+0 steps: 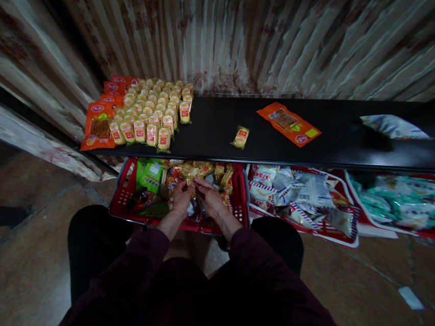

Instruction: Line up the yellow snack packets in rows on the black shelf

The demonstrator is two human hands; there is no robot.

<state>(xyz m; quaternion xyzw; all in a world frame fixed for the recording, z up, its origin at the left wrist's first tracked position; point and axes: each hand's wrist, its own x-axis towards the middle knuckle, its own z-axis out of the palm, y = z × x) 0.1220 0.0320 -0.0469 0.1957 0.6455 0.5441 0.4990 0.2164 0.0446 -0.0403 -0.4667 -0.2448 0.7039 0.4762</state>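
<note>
Both of my hands reach into a red basket [241, 204] of mixed snack packets below the black shelf. My left hand [182, 196] is closed near the basket's middle, its fingertips on something too small to make out. Close beside it on the right, my right hand [211, 197] is bent over the packets with its fingers together; what they hold, if anything, is hidden. A green packet [149, 174] lies at the basket's left. On the shelf, rows of small yellow wrapped cakes [153, 113] stand at the left, beside orange packets [101, 125].
The black shelf [210, 118] also carries a single yellow cake [240, 137], an orange packet [289, 124] and a silvery packet [394, 127]. Two more red baskets, one with white packets [311, 190], one with teal packets [413, 202], sit at the right. A pleated curtain [229, 36] hangs behind.
</note>
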